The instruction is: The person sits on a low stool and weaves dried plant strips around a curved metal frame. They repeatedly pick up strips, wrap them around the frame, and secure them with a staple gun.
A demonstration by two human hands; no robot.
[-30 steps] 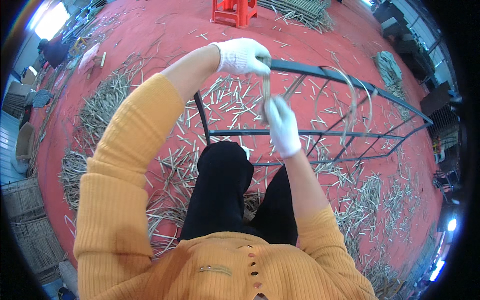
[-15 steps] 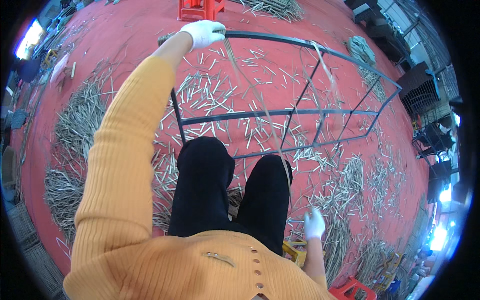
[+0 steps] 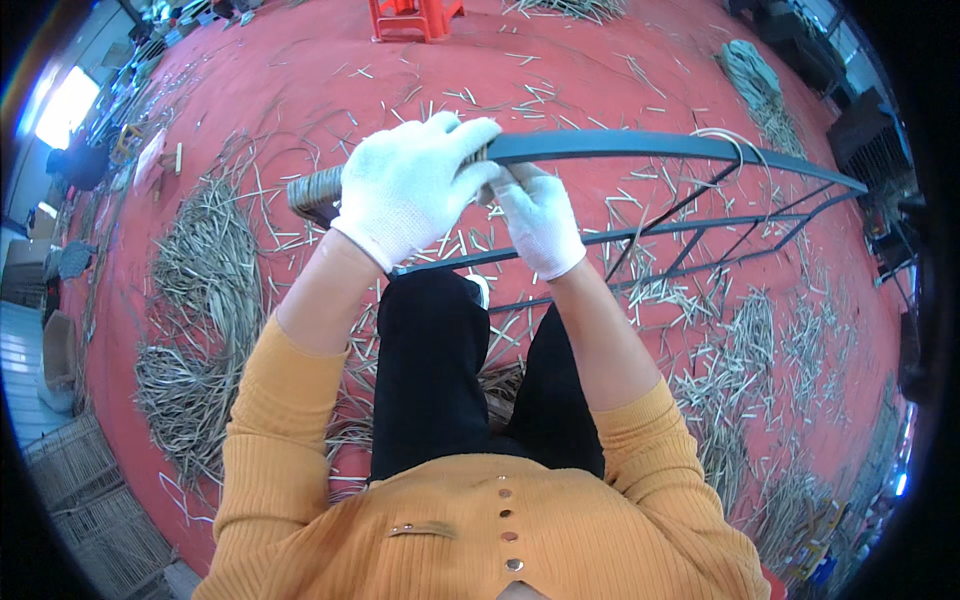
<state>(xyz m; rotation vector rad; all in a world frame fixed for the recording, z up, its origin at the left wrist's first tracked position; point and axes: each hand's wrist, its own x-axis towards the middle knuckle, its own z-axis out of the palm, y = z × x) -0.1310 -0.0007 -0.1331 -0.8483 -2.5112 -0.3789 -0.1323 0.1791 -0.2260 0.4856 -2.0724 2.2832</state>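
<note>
A dark metal frame (image 3: 620,145) tilts up before my knees, its top bar running to the right. Tan flat strips are wound round the left end of that bar as a tight wrapping (image 3: 318,190). My left hand (image 3: 405,190), in a white knit glove, is closed over the bar where the wrapping stops. Close against it, my gloved right hand (image 3: 543,222) is pinched at the bar's lower side; what its fingertips hold is hidden. A loose strip (image 3: 742,160) loops over the bar farther right.
Cut strip pieces litter the red floor (image 3: 330,100). A large heap of strips (image 3: 210,260) lies at left. A red plastic stool (image 3: 415,18) stands at the far side, a greenish cloth bundle (image 3: 750,70) at far right. Woven panels (image 3: 90,500) lie at lower left.
My right hand has come up from beside my right hip to the top bar, next to my left hand. The bar is nearer me, and the strip no longer trails down to my right.
</note>
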